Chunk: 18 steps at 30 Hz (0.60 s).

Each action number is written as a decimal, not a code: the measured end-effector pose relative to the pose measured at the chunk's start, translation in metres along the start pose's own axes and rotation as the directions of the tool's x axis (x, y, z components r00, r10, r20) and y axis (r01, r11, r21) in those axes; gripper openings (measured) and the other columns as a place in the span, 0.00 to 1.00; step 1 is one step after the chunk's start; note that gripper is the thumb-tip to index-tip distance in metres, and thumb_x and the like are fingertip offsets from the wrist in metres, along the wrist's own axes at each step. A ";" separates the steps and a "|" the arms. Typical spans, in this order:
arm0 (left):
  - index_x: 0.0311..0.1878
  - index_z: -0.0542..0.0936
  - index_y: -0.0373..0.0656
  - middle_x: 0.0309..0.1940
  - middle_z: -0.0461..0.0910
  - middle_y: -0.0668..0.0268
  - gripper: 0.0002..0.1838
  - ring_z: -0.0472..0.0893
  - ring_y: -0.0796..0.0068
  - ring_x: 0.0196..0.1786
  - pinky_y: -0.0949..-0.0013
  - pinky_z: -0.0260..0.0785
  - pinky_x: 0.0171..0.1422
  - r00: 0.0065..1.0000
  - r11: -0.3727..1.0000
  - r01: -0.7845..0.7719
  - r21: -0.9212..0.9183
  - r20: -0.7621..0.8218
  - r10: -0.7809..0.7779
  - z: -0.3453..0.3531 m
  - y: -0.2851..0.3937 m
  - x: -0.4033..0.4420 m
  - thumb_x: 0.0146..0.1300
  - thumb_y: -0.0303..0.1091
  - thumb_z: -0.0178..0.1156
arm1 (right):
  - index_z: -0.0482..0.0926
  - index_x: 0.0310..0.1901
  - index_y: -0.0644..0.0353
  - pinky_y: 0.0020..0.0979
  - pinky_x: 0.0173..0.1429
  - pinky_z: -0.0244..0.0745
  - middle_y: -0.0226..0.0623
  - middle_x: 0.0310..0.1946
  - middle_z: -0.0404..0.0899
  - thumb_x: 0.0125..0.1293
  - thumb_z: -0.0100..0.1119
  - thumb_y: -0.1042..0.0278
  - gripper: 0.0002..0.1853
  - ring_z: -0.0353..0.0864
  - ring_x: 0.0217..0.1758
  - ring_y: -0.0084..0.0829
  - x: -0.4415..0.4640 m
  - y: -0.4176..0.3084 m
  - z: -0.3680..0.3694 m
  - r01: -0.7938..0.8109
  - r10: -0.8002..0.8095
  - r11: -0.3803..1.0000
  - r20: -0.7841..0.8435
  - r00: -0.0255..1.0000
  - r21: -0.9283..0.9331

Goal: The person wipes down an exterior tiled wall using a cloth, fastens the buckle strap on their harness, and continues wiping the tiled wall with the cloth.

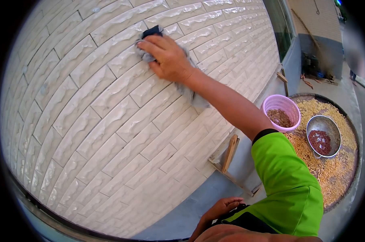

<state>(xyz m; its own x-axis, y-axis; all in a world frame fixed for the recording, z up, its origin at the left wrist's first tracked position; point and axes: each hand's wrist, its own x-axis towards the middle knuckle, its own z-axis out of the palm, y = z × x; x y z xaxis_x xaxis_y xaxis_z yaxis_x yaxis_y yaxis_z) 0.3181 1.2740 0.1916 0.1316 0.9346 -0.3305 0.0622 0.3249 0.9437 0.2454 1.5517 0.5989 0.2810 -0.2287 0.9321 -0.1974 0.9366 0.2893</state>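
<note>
My right hand [166,56] is closed on a grey cloth [144,50] with a dark blue patch and presses it against the pale tiled wall [122,109]. Part of the cloth hangs down behind my wrist and forearm. The wall has glossy, rough-faced brick-shaped tiles. Low in the view, my left hand [224,207] is near my body, by dark clothing. Its fingers are loosely stretched out and I see nothing in them, though part of the hand is hidden.
On the right, a wide round tray [355,161] bears yellow kernels. A pink basket [281,107] and a metal strainer [323,121] with reddish bits stand at it. A wooden frame [231,153] lies by the wall's foot. A window [281,28] and a long stick [305,26] are farther back.
</note>
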 end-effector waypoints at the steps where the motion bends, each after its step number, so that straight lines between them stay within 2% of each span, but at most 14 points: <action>1: 0.72 0.73 0.34 0.63 0.82 0.63 0.25 0.78 0.74 0.66 0.70 0.66 0.74 1.000 1.000 0.014 -0.021 -0.015 -0.015 0.000 -0.003 -0.003 0.82 0.41 0.54 | 0.81 0.59 0.52 0.43 0.66 0.76 0.39 0.59 0.79 0.54 0.67 0.73 0.27 0.78 0.62 0.46 0.003 0.008 0.001 0.005 -0.005 1.000 -0.006 1.000 0.003; 3: 0.72 0.73 0.34 0.64 0.82 0.63 0.25 0.78 0.74 0.66 0.71 0.66 0.73 0.999 0.999 0.026 -0.046 -0.036 -0.028 -0.003 -0.008 -0.005 0.82 0.42 0.54 | 0.82 0.57 0.52 0.42 0.67 0.75 0.39 0.58 0.80 0.53 0.67 0.74 0.26 0.78 0.64 0.46 0.010 0.034 -0.004 -0.032 0.027 0.993 -0.045 0.999 -0.116; 6: 0.72 0.73 0.34 0.64 0.82 0.63 0.26 0.78 0.75 0.66 0.71 0.66 0.73 0.998 0.997 0.025 -0.068 -0.060 -0.029 0.000 -0.018 -0.013 0.81 0.44 0.54 | 0.82 0.56 0.54 0.42 0.69 0.75 0.45 0.58 0.80 0.55 0.65 0.74 0.23 0.77 0.64 0.48 0.010 0.076 -0.008 -0.142 0.108 0.975 -0.190 0.976 -0.171; 8: 0.71 0.76 0.37 0.58 0.85 0.68 0.25 0.79 0.80 0.58 0.74 0.69 0.67 0.995 0.994 -0.038 -0.105 -0.097 0.028 0.004 -0.020 -0.020 0.81 0.44 0.55 | 0.82 0.55 0.57 0.44 0.66 0.75 0.46 0.55 0.80 0.61 0.63 0.72 0.19 0.78 0.60 0.49 0.008 0.101 -0.021 -0.208 0.144 0.952 -0.272 0.951 -0.224; 9: 0.71 0.76 0.37 0.58 0.85 0.68 0.25 0.79 0.80 0.58 0.74 0.69 0.67 0.994 0.993 -0.038 -0.108 -0.103 0.027 0.006 -0.020 -0.023 0.81 0.44 0.55 | 0.82 0.57 0.59 0.44 0.65 0.74 0.45 0.54 0.80 0.64 0.62 0.70 0.19 0.78 0.60 0.49 0.005 0.104 -0.023 -0.314 0.237 0.927 -0.332 0.913 -0.203; 11: 0.71 0.76 0.37 0.57 0.85 0.68 0.24 0.79 0.81 0.57 0.75 0.69 0.65 0.993 0.991 -0.022 -0.131 -0.118 0.006 0.011 -0.017 -0.028 0.81 0.44 0.54 | 0.80 0.61 0.60 0.46 0.67 0.72 0.50 0.56 0.78 0.65 0.61 0.67 0.22 0.75 0.62 0.52 -0.011 0.104 -0.029 -0.357 0.273 0.911 -0.348 0.897 -0.207; 12: 0.71 0.76 0.37 0.57 0.85 0.68 0.24 0.79 0.81 0.57 0.75 0.69 0.65 0.993 0.991 -0.019 -0.136 -0.115 0.003 0.014 -0.019 -0.029 0.81 0.44 0.54 | 0.80 0.61 0.60 0.46 0.67 0.72 0.50 0.56 0.78 0.65 0.61 0.67 0.22 0.75 0.62 0.52 -0.021 0.099 -0.028 -0.360 0.276 0.909 -0.345 0.897 -0.210; 14: 0.71 0.76 0.37 0.56 0.85 0.69 0.24 0.78 0.82 0.55 0.76 0.70 0.64 0.994 0.986 -0.009 -0.169 -0.105 -0.009 0.017 -0.020 -0.027 0.82 0.43 0.54 | 0.76 0.66 0.62 0.50 0.70 0.69 0.57 0.59 0.75 0.65 0.61 0.66 0.27 0.73 0.63 0.58 -0.046 0.086 -0.026 -0.274 0.184 0.927 -0.326 0.927 -0.257; 16: 0.70 0.76 0.38 0.56 0.85 0.69 0.24 0.78 0.83 0.55 0.76 0.70 0.64 0.997 0.988 -0.009 -0.153 -0.083 -0.004 0.020 -0.017 -0.025 0.81 0.44 0.54 | 0.73 0.69 0.62 0.53 0.72 0.67 0.62 0.62 0.71 0.62 0.60 0.69 0.31 0.71 0.65 0.63 -0.075 0.047 -0.030 -0.304 0.247 0.926 -0.250 0.936 -0.223; 18: 0.70 0.76 0.38 0.56 0.85 0.69 0.24 0.78 0.83 0.55 0.76 0.70 0.63 0.999 0.990 -0.003 -0.138 -0.054 -0.005 0.023 -0.016 -0.021 0.81 0.44 0.54 | 0.67 0.74 0.60 0.50 0.75 0.63 0.61 0.69 0.66 0.59 0.56 0.77 0.37 0.67 0.70 0.61 -0.104 0.011 -0.039 -0.302 0.288 0.944 -0.114 0.951 -0.135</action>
<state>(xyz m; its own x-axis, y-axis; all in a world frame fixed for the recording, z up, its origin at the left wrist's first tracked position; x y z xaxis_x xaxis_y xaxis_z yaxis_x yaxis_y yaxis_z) 0.3373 1.2457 0.1832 0.0775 0.9394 -0.3338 -0.0751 0.3394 0.9376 0.2506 1.5958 0.4963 0.3176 0.0828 0.9446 -0.1449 0.9887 -0.0379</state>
